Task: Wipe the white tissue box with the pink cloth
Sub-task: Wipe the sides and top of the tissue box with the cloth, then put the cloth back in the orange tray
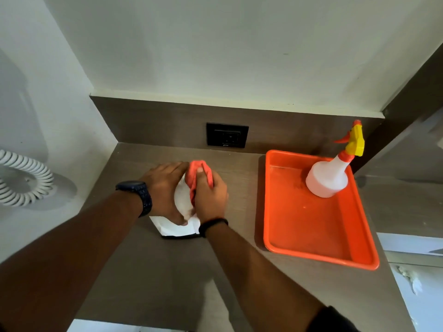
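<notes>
The white tissue box [176,227] rests on the brown counter, mostly covered by both hands. My left hand [165,188], with a dark watch on the wrist, grips the box from its left side. My right hand [211,192] is closed around the bunched pink cloth [200,174] and presses it against the top right of the box. Only the box's near corner and a strip between the hands show.
An orange tray [311,231] lies to the right, holding a white spray bottle [327,178] with a yellow and orange trigger. A black wall socket [227,135] sits in the back panel. A white coiled cord [21,180] hangs at the left wall.
</notes>
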Tool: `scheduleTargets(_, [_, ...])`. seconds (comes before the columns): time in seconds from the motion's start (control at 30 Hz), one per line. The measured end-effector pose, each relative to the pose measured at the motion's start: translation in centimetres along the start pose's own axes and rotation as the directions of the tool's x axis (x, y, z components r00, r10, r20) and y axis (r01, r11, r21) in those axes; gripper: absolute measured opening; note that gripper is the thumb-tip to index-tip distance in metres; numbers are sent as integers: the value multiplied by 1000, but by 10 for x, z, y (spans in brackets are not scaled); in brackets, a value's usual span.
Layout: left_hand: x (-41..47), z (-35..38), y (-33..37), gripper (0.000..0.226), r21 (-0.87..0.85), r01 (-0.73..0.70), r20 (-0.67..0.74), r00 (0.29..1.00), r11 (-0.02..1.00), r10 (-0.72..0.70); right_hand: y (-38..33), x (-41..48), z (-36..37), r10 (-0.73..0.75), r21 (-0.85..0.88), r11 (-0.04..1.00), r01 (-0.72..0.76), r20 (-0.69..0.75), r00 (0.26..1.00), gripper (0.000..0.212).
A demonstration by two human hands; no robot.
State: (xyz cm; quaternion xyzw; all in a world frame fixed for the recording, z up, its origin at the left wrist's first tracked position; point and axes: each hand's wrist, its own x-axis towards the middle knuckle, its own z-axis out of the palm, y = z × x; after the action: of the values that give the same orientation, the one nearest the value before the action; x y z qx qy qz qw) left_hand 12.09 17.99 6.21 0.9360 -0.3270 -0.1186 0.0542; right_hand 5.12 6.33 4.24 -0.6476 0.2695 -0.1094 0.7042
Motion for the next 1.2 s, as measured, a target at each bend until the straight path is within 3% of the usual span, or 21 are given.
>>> scheduleTargets(0.1, [0, 1, 1, 132, 23, 7, -8, 1000, 1000, -7, -9, 20, 0, 4, -31, 1000, -3, 29, 1000, 22])
scheduleTargets(0.27, [0, 1, 1, 140, 52, 19, 21, 1000, 998, -20, 11, 9, -8, 141, 30, 990, -141, -6, 990, 29])
scheduleTargets(0.4, [0, -1, 2, 137, 7, 10, 11, 1000, 1000, -10, 17, -13, -10, 78, 88, 993, -76, -19, 997, 30])
scheduleTargets(0.53, [0, 0, 0, 130, -18, 0, -3, 1000, 1000, 0, -6, 6, -2, -43, -11, 999, 43, 13, 999, 23])
scheduleTargets(0.6, [1, 1, 0, 128, -1, 4, -16, 1000, 1000, -4, -11, 18, -2, -9, -28, 1000, 9, 3, 1000, 24])
scheduleTargets(0.83, [1, 2, 0, 140, 49, 35, 20, 999, 998, -36, 9, -2, -12, 208, 55, 977, -207, -24, 978, 29])
scheduleTargets(1.2, [-4, -21, 21, 159, 72, 90, 158, 982, 993, -101, -43, -10, -64, 182, 317, 935, -157, -52, 982, 20])
